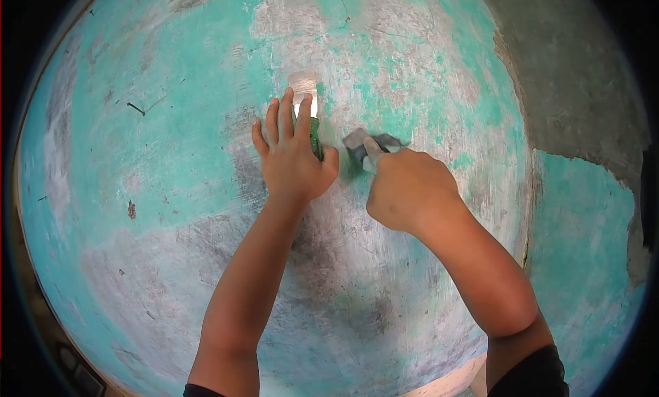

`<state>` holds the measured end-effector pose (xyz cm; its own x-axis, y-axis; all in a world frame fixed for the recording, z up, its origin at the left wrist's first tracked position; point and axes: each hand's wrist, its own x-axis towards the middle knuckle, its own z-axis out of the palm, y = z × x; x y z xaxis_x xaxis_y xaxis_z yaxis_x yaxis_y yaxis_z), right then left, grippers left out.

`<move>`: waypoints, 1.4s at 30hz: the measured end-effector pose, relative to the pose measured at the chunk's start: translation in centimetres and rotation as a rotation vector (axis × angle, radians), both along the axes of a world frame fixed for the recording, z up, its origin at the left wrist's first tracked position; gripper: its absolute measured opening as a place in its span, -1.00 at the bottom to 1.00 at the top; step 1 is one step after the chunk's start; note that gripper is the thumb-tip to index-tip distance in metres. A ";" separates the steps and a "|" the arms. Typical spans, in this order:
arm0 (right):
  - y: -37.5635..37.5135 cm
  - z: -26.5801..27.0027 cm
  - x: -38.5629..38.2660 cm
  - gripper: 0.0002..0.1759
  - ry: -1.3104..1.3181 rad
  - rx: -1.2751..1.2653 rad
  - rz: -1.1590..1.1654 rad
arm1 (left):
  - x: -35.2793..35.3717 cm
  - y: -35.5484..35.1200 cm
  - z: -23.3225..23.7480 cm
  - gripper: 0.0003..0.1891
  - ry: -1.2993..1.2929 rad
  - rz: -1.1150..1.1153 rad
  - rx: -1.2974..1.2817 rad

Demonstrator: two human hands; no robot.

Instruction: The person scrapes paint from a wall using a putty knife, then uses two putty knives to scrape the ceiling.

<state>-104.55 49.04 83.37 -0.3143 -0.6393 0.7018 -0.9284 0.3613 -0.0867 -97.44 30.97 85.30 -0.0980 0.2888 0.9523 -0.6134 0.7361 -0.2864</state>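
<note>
A wall (185, 143) with worn turquoise paint and pale scraped patches fills the view. My left hand (295, 150) lies against it with fingers spread, over a scraper with a green handle (315, 137) and a flat metal blade (303, 85) pointing up; the palm and thumb hold the handle to the wall. To the right, my right hand (408, 184) is closed round a second scraper (355, 142), whose grey blade is at the painted surface, left of the fingers. Its handle is mostly hidden, and the tool is a little blurred.
A nail (136, 109) sticks out of the wall at the upper left. Bare grey plaster (583, 67) with a ragged edge covers the upper right. A vertical crack runs down the right side, beside more turquoise paint (576, 225).
</note>
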 end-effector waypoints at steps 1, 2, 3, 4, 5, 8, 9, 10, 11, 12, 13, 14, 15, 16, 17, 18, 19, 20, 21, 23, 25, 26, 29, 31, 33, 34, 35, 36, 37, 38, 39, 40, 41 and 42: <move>0.1 0.3 0.2 -0.24 -0.036 0.016 0.006 | -0.1 0.0 0.0 -0.23 -0.001 -0.004 0.012; -0.4 0.1 0.1 -0.27 -0.041 -0.021 -0.002 | -0.1 0.0 0.0 -0.22 -0.003 -0.006 0.026; -1.4 -0.2 -0.3 -0.29 -0.043 -0.060 -0.010 | -0.1 -0.1 0.0 -0.21 -0.002 -0.008 0.038; -1.9 -0.2 -0.5 -0.31 -0.041 -0.101 -0.018 | 0.0 0.0 0.0 -0.21 -0.008 -0.029 0.045; -1.5 -0.1 -0.2 -0.31 -0.043 -0.056 -0.007 | 0.0 0.0 0.1 -0.21 -0.011 -0.049 0.053; 0.0 -0.2 0.2 -0.31 -0.024 0.016 0.038 | 0.3 0.3 0.3 -0.21 -0.023 -0.077 0.067; 0.0 -0.2 0.2 -0.29 -0.003 -0.005 0.061 | 0.4 0.4 0.4 -0.22 -0.031 -0.082 0.071; 0.1 -0.4 0.1 -0.28 0.014 -0.027 0.084 | 0.5 0.2 0.4 -0.22 -0.038 -0.106 0.077; -0.2 0.0 0.1 -0.28 -0.001 -0.035 0.071 | 0.7 0.0 0.7 -0.22 -0.043 -0.131 0.081; -0.9 1.0 0.1 -0.27 -0.013 -0.047 0.058 | 0.9 -0.2 1.0 -0.22 -0.044 -0.155 0.081; -1.5 1.7 0.1 -0.27 -0.027 -0.059 0.047 | 1.3 -0.2 1.2 -0.24 -0.051 -0.147 0.075; -1.9 2.0 0.2 -0.29 -0.031 -0.062 0.042 | 1.7 -0.3 1.5 -0.25 -0.057 -0.138 0.069; -2.3 2.5 0.2 -0.32 -0.035 -0.067 0.038 | 2.0 -0.4 1.8 -0.26 -0.060 -0.128 0.061; -2.6 2.7 0.3 -0.34 -0.039 -0.071 0.035 | 2.2 -0.3 2.0 -0.26 -0.057 -0.113 0.074; -2.2 2.9 0.5 -0.35 -0.036 -0.034 0.042 | 2.4 -0.2 2.1 -0.26 -0.054 -0.099 0.090; -1.3 2.8 0.8 -0.36 -0.038 0.005 0.048 | 2.4 -0.2 2.1 -0.25 -0.056 -0.086 0.108; -0.9 2.5 0.9 -0.37 -0.041 0.046 0.053 | 2.4 -0.3 1.9 -0.27 -0.050 -0.077 0.096; -1.3 2.1 0.6 -0.33 -0.008 -0.021 0.081 | 2.4 -0.4 1.9 -0.29 -0.039 -0.072 0.083; -1.8 1.7 0.1 -0.29 0.023 -0.090 0.107 | 2.2 -0.4 1.8 -0.30 -0.028 -0.068 0.068; -2.4 1.5 -0.3 -0.31 0.049 -0.143 0.113 | 1.9 -0.7 1.9 -0.32 -0.004 -0.071 0.044; -2.4 2.4 0.2 -0.42 0.045 -0.110 0.069 | 1.4 -1.0 1.8 -0.34 -0.002 -0.084 0.023; -2.2 2.5 0.3 -0.44 0.033 -0.091 0.059 | 1.4 -1.3 1.9 -0.35 -0.001 -0.093 0.012; -2.2 2.1 0.6 -0.41 0.017 -0.078 0.054 | 1.4 -1.5 1.8 -0.37 -0.002 -0.095 -0.005; -2.8 1.4 0.2 -0.28 0.041 -0.138 0.067 | 1.5 -1.5 2.0 -0.37 0.013 -0.092 -0.005; -3.6 2.4 0.3 -0.28 0.007 -0.147 0.076 | 1.4 -1.4 1.9 -0.37 0.014 -0.084 0.012; -3.8 2.7 0.3 -0.29 -0.014 -0.152 0.080 | 1.4 -1.4 1.8 -0.37 0.009 -0.085 0.010; -3.4 2.7 0.5 -0.37 -0.003 -0.117 0.062 | 1.4 -1.5 1.7 -0.37 0.009 -0.087 0.008; -2.8 3.0 1.0 -0.44 0.013 -0.080 0.048 | 1.5 -1.6 1.8 -0.37 0.015 -0.085 0.006; -2.4 3.0 1.5 -0.51 0.025 -0.040 0.036 | 1.6 -1.6 1.7 -0.37 0.013 -0.085 0.003; -2.4 2.7 1.7 -0.52 0.012 -0.034 0.036 | 1.6 -1.6 1.6 -0.37 0.011 -0.084 0.000; -2.2 2.5 1.7 -0.53 0.004 -0.030 0.034 | 1.6 -1.7 1.7 -0.38 0.015 -0.086 -0.007; -2.2 2.3 1.8 -0.54 -0.006 -0.027 0.031 | 1.7 -1.8 1.8 -0.38 0.027 -0.085 -0.016; -2.5 2.3 1.8 -0.55 -0.014 -0.072 0.032 | 1.6 -1.9 1.8 -0.38 0.029 -0.085 -0.023; -2.9 2.5 1.6 -0.55 -0.025 -0.118 0.030 | 1.5 -1.9 1.8 -0.38 0.029 -0.087 -0.031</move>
<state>-102.93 46.10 85.89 -0.3147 -0.5623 0.7647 -0.9356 0.3195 -0.1501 -95.98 29.07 87.06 -0.0435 0.3242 0.9450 -0.5556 0.7783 -0.2926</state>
